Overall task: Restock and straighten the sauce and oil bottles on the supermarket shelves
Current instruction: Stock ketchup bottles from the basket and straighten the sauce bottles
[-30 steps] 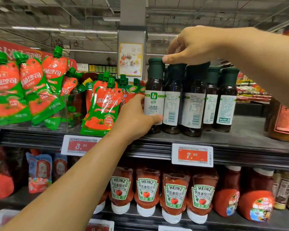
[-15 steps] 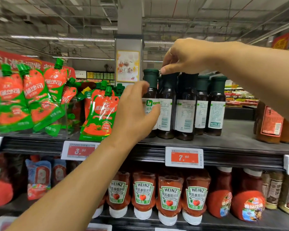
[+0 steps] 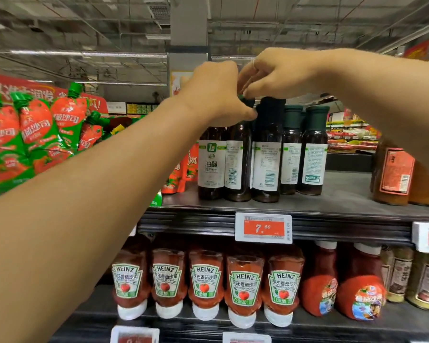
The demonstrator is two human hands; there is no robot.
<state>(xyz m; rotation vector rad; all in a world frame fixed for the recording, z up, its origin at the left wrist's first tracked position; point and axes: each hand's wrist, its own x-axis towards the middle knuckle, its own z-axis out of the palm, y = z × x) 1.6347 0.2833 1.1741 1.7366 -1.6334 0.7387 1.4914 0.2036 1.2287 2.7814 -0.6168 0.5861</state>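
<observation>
Several dark dressing bottles with green caps stand in a tight group on the grey upper shelf (image 3: 344,196). The leftmost bottle (image 3: 211,167) shows its front label; the second bottle (image 3: 236,164) and the third bottle (image 3: 266,167) show barcodes. My left hand (image 3: 216,95) is closed over the top of the leftmost bottle and hides its cap. My right hand (image 3: 278,73) reaches in from the right, and its fingertips pinch the green cap of the second bottle. The two hands touch above the bottles.
Green and red ketchup pouches (image 3: 35,134) hang at the left. Orange-brown bottles (image 3: 394,174) stand at the shelf's right end. A 7.60 price tag (image 3: 263,227) is on the shelf edge. Below are upside-down Heinz ketchup bottles (image 3: 206,280), red bottles (image 3: 320,288) and jars (image 3: 424,276).
My left hand rose from the leftmost bottle's label up to its cap. My right hand stayed on the caps. The view came closer to the shelf.
</observation>
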